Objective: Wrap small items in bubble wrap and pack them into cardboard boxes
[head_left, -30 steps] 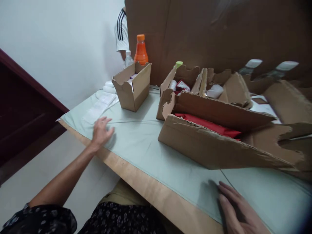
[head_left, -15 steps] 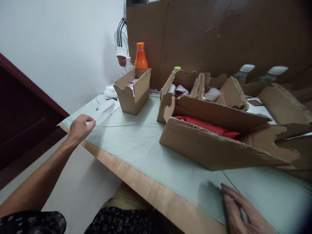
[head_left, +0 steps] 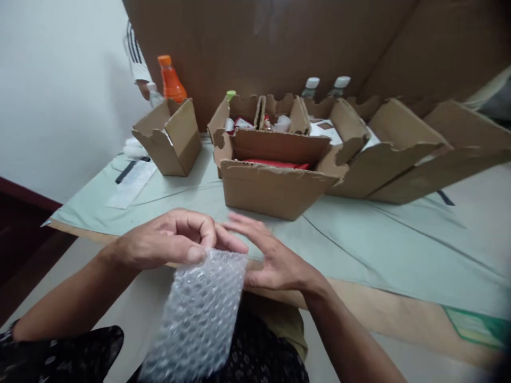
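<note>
My left hand [head_left: 175, 239] pinches the top edge of a clear bubble wrap bag [head_left: 199, 314] between thumb and fingers. The bag hangs down over my lap, its lower end smeared by motion. Close beside its upper right corner is my right hand [head_left: 269, 258], fingers stretched out and apart, slightly blurred. Whether the right fingertips touch the bag I cannot tell. Beyond the hands stands a cardboard box [head_left: 271, 186] with a red packet [head_left: 277, 164] inside. A flat translucent bag [head_left: 133, 183] lies on the table to the left.
More open cardboard boxes [head_left: 175, 143] stand on the green-covered table [head_left: 175, 199], several in a row behind and to the right. An orange bottle [head_left: 171, 80] and white-capped bottles [head_left: 312, 88] stand behind them. A person's striped sleeve [head_left: 137, 53] shows at the back left.
My left hand has come from the table's left end to in front of my body, with the bubble wrap bag. My right hand has moved left beside it. The view has turned right.
</note>
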The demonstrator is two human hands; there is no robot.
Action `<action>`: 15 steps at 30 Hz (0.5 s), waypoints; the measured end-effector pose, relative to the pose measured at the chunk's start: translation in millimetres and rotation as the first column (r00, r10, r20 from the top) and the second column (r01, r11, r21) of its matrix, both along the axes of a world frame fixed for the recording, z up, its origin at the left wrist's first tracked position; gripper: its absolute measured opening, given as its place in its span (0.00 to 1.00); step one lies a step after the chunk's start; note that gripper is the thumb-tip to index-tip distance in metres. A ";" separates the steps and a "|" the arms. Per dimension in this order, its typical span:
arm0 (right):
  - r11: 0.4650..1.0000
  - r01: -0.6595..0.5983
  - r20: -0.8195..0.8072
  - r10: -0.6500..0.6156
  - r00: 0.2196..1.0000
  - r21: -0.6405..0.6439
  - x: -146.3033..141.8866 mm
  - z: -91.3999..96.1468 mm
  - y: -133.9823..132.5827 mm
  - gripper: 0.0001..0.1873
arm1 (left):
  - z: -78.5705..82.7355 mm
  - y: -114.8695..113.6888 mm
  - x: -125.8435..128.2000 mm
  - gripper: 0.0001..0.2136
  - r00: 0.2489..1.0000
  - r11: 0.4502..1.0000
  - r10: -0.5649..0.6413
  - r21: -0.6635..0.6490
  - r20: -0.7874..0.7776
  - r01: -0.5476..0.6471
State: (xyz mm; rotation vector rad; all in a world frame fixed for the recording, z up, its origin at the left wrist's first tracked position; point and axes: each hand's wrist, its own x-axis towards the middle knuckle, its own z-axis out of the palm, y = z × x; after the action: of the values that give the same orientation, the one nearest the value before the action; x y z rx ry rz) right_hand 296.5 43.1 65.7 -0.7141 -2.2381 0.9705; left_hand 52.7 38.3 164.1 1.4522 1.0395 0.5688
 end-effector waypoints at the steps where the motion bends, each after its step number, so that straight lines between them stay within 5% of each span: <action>1: 0.984 -0.099 -0.038 0.095 0.995 -0.145 -0.9 -2.2 -0.8 0.32 | 5.4 -1.1 0.6 0.28 0.999 0.999 0.034 -0.003 -0.038 -0.034; 4: 0.777 -0.357 -0.219 0.283 0.934 -0.518 6.4 -16.6 -11.9 0.27 | 19.0 4.7 -20.5 0.29 0.974 0.975 0.197 -0.077 -0.115 -0.207; 6: 0.660 -0.426 -0.279 0.323 0.904 -0.618 20.8 -24.7 -23.8 0.28 | 21.7 13.8 -47.3 0.29 0.953 0.957 0.263 -0.081 -0.151 -0.277; 7: 0.649 -0.421 -0.273 0.322 0.907 -0.634 30.8 -26.1 -29.8 0.27 | 20.8 18.4 -60.8 0.28 0.943 0.955 0.288 -0.025 -0.170 -0.296; 9: 0.717 -0.299 -0.175 0.244 0.954 -0.630 54.7 -23.0 -39.9 0.23 | 15.3 25.6 -81.4 0.26 0.925 0.943 0.313 0.187 -0.213 -0.276; 12: 0.925 0.184 0.110 -0.156 0.982 -0.333 88.8 -10.4 -46.5 0.15 | 1.2 29.9 -87.2 0.19 0.878 0.827 0.312 0.559 -0.363 -0.063; 13: 0.922 0.369 0.169 -0.347 0.922 -0.120 96.5 -7.3 -46.4 0.12 | -5.2 30.4 -83.6 0.18 0.847 0.754 0.347 0.657 -0.403 0.003; 15: 0.731 0.604 0.140 -0.666 0.733 0.316 103.9 -7.2 -44.3 0.09 | -22.5 31.2 -74.5 0.13 0.802 0.605 0.447 0.794 -0.397 0.056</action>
State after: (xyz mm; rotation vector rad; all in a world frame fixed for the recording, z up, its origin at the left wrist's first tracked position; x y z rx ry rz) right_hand 400.5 -1.3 58.5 -1.4258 -2.0040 0.2513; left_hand -21.9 69.5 141.6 2.4089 1.5582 0.8528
